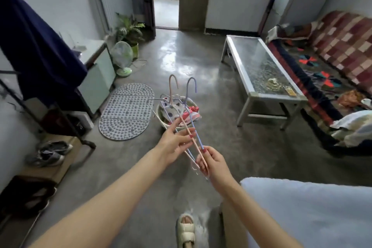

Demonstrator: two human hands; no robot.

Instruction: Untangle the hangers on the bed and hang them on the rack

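I hold a small bunch of thin hangers in mid-air over the floor, seen edge-on. A pink hanger and a blue hanger stand out, hooks pointing up and away; a pale third one lies among them. My right hand pinches their near ends. My left hand touches the bars a little farther up with mostly straight fingers. A black clothes rack with a dark blue garment stands at the left. The bed's pale blue cover fills the lower right.
Below the hangers sits a basin with cloth in it, beside an oval patterned mat. A glass coffee table and a sofa stand on the right. A floor fan, a plant and shoes line the left wall.
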